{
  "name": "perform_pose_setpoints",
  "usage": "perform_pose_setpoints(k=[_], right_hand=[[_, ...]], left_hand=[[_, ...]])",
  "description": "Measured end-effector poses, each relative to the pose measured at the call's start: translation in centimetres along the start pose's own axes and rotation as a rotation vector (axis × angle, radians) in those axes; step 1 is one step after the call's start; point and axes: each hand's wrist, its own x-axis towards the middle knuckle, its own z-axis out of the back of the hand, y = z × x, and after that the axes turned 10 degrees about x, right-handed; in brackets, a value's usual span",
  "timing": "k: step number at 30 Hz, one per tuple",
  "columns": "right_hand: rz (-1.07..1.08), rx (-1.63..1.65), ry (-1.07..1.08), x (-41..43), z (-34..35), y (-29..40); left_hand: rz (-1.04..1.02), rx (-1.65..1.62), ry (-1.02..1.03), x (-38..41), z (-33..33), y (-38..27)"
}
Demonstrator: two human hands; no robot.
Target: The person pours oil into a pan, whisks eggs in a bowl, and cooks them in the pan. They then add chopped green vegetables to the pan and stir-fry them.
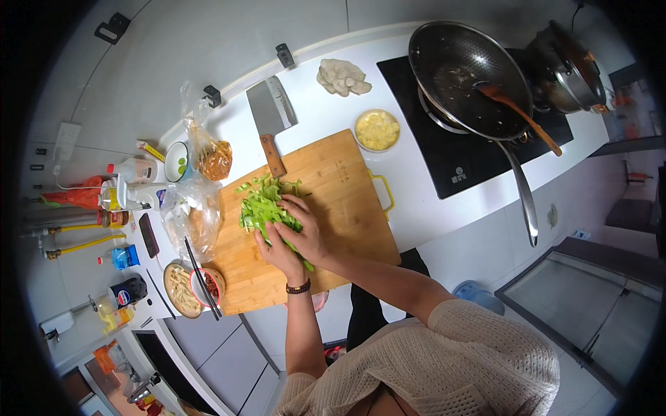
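Observation:
A pile of sliced green peppers (263,203) lies on the wooden cutting board (354,208). My left hand (281,256), with a beaded bracelet at the wrist, cups the near side of the pile. Against its right side presses my right hand (304,229), fingers curved over the pieces; both palms are hidden. A cleaver (271,109) with a wooden handle lies beyond the pile, its blade on the white counter and its handle end on the board's far edge. To the right of the board's far corner sits a bowl of yellow pieces (377,130), perhaps egg.
A wok (463,78) with a wooden spatula (520,117) is on the black cooktop (447,177), handle over the counter edge. A crumpled cloth (342,77) lies behind. Plastic bags (192,213), a plate of pale strips (179,294), chopsticks (200,275) and bottles crowd the left.

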Motion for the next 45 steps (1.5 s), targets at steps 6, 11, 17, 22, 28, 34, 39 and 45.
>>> perform_pose_setpoints(k=[6,11,17,22,28,34,39,45], right_hand=[[0.112,0.077,-0.060,3.4,2.1,5.3],[0.339,0.000,-0.213,9.9,8.2,14.7],[0.497,-0.175,-0.410,16.7,21.2,22.3],[0.333,-0.469,-0.556,21.3,33.8,19.7],[-0.068,-0.939,-0.225,24.7,38.1,22.9],[0.159,-1.064,-0.081,28.7,37.8,29.0],[0.336,-0.486,-0.167,18.8,17.9,31.3],[0.157,-0.395,0.011,7.2,7.0,14.1]], left_hand=[[-0.145,0.036,0.105,-0.9,-3.5,-5.6],[-0.375,-0.141,0.290,-3.2,-12.3,-15.3],[-0.453,-0.314,0.474,-7.9,-28.1,-19.6],[-0.107,-0.139,0.592,-10.7,-38.8,-17.6],[0.014,0.449,0.581,-10.6,-39.8,-20.3],[-0.193,0.155,0.690,-7.0,-35.9,-21.5],[-0.028,-0.135,0.515,-2.5,-26.9,-21.2],[-0.325,-0.117,0.429,3.9,-6.1,-8.8]])
